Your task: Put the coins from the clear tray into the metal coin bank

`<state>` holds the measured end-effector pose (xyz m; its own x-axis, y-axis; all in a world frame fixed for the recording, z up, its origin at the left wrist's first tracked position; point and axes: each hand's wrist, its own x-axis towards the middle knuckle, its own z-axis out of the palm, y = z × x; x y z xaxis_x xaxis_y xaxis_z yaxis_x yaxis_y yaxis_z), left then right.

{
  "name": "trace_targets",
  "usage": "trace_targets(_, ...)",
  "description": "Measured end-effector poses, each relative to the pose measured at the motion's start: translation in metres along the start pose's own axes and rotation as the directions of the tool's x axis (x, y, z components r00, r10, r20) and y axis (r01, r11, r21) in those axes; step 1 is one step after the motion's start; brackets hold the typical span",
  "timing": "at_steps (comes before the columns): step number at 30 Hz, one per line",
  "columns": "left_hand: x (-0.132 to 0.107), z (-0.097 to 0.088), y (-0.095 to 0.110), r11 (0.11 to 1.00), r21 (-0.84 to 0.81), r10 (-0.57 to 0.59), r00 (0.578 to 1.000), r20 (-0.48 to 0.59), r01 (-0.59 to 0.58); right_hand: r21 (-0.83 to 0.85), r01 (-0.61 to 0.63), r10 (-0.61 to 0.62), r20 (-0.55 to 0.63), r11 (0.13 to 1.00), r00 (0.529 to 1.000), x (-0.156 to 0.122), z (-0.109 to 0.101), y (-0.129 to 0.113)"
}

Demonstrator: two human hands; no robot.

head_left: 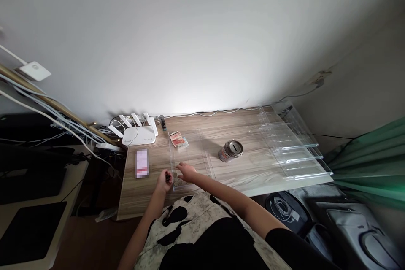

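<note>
My left hand (164, 181) is closed at the left edge of a clear plastic tray (209, 166), around a small dark thing that I cannot make out. Over the tray's near left corner is my right hand (186, 172), fingers partly spread and pointing at several coins (177, 182) lying there. Whether its fingertips touch a coin is hard to see. Folded banknotes (177, 140), reddish and pale blue, lie at the tray's far left. To the right of the tray stands a round coin tin (230, 151) with a dark slot in its lid.
A white router (139, 135) with raised antennas sits at the back left, beside a small dark cylinder (162, 122). A blurred pink and white item (142, 163) lies left of my hands. Clear stacked trays (297, 147) occupy the table's right end. Cables run along the wall.
</note>
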<state>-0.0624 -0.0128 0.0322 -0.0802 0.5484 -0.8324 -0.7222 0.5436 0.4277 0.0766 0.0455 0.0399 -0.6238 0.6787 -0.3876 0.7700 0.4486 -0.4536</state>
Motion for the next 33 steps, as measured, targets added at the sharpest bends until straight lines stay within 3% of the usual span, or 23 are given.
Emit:
trace_targets(3, -0.002, -0.003, 0.003, 1.000, -0.019, 0.010, 1.000, 0.003, -0.010, -0.121, 0.093, -0.083, 0.086, 0.988, 0.993, 0.008, 0.021, -0.002)
trace_targets(6, -0.002, -0.005, 0.002, 0.999, -0.050, 0.013, 1.000, -0.007, -0.013, -0.167, 0.079, -0.064, 0.098, 0.983, 0.993, 0.014, 0.035, -0.006)
trace_targets(13, 0.001, -0.007, 0.001, 0.996, -0.094, -0.004, 1.000, -0.023, 0.002, -0.173, 0.072, -0.044, 0.164, 0.982, 0.985, 0.013, 0.045, -0.012)
trace_targets(22, 0.003, -0.004, 0.001, 0.992, -0.127, 0.002, 1.000, -0.027, -0.006, -0.113, 0.143, -0.116, 0.219, 0.983, 0.969, 0.016, 0.045, -0.006)
trace_targets(28, 0.004, -0.007, -0.001, 0.990, -0.143, 0.003, 0.998, -0.057, -0.011, 0.057, -0.002, -0.007, 0.161, 0.998, 0.987, 0.010, 0.040, -0.007)
trace_targets(33, 0.002, -0.005, -0.001, 0.985, -0.172, 0.018, 0.996, -0.084, -0.032, 0.139, -0.109, 0.107, 0.017, 0.984, 0.994, 0.004, 0.013, 0.000)
